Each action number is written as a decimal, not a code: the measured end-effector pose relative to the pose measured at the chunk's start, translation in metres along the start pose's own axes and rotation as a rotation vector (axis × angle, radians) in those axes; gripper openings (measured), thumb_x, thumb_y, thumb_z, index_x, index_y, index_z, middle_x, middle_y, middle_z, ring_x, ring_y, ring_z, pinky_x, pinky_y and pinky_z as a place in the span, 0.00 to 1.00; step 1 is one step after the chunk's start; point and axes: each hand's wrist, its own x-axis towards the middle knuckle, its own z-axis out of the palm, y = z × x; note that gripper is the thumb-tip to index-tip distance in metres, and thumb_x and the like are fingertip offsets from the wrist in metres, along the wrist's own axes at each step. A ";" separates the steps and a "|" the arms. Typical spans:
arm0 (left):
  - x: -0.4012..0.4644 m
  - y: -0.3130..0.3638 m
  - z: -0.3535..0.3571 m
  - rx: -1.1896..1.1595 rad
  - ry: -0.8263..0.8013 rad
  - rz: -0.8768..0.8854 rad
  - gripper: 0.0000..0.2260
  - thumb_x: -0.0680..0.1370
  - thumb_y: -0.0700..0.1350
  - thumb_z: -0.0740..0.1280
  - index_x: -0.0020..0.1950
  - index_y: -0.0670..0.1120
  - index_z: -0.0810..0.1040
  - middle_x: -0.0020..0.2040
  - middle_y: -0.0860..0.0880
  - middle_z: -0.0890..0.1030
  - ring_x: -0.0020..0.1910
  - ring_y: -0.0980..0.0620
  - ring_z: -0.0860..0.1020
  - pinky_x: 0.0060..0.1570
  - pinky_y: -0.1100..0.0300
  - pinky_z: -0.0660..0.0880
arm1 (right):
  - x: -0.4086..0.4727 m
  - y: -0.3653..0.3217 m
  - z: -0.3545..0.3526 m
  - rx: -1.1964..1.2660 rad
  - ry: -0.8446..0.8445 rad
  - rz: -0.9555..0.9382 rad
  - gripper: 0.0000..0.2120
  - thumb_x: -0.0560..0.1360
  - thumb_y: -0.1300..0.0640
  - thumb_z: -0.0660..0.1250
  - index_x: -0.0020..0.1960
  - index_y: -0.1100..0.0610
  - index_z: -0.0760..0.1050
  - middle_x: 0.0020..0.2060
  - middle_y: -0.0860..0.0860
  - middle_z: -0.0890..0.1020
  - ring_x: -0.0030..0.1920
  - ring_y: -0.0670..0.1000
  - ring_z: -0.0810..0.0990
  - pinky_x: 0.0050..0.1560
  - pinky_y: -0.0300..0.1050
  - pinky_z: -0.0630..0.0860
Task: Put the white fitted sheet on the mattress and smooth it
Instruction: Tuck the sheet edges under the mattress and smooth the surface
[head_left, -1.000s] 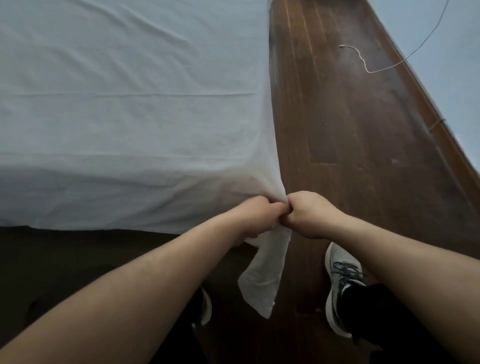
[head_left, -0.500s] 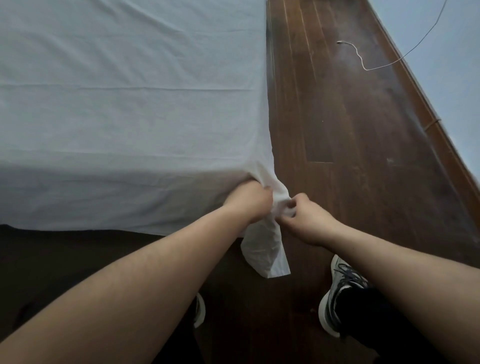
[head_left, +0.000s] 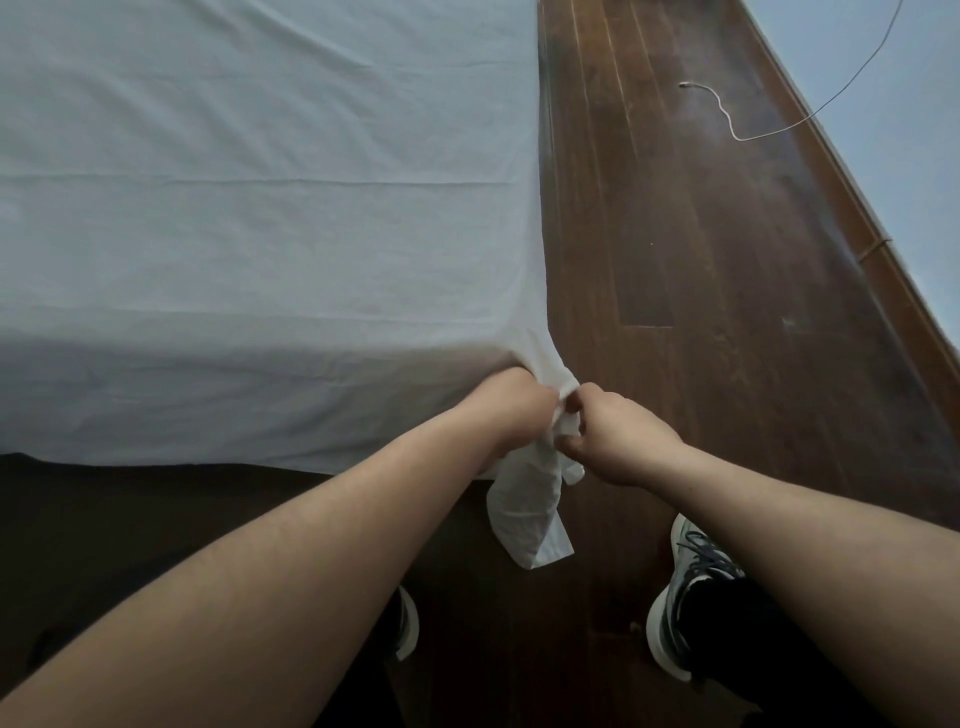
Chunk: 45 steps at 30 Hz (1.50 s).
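The white fitted sheet lies spread over the mattress, with a few long creases across the top. At the near right corner of the mattress the cloth is bunched. My left hand is pressed against that corner, fingers closed in the fabric. My right hand grips the same bunch from the right, thumb and fingers pinched on it. A loose tail of sheet hangs below both hands toward the floor. The mattress itself is hidden under the sheet.
Dark wooden floor runs along the right side of the bed to a baseboard and pale wall. A thin white cable lies on the floor far right. My shoes stand by the bed corner.
Both hands have moved up and toward the mattress corner with the bunched sheet. The hanging tail is shorter and the corner cloth sits tighter against the mattress.
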 end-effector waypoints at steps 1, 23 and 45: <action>0.000 0.000 0.000 -0.007 0.001 -0.001 0.16 0.84 0.45 0.61 0.64 0.35 0.78 0.50 0.43 0.76 0.48 0.45 0.75 0.54 0.50 0.78 | -0.001 -0.001 0.000 -0.002 -0.018 0.001 0.21 0.75 0.43 0.69 0.63 0.51 0.69 0.48 0.48 0.79 0.40 0.49 0.81 0.36 0.49 0.75; -0.004 -0.009 0.002 0.043 -0.021 -0.052 0.26 0.80 0.62 0.66 0.66 0.43 0.75 0.57 0.45 0.79 0.55 0.44 0.78 0.51 0.53 0.76 | -0.040 -0.044 0.026 0.375 -0.224 -0.017 0.11 0.75 0.52 0.69 0.40 0.59 0.76 0.31 0.51 0.76 0.30 0.49 0.74 0.32 0.46 0.70; 0.015 -0.007 0.004 0.368 -0.042 0.027 0.11 0.83 0.46 0.63 0.57 0.39 0.79 0.56 0.41 0.81 0.54 0.43 0.80 0.57 0.50 0.78 | -0.035 -0.044 0.026 0.452 -0.116 -0.132 0.12 0.77 0.56 0.64 0.42 0.65 0.76 0.37 0.57 0.80 0.36 0.51 0.78 0.36 0.47 0.75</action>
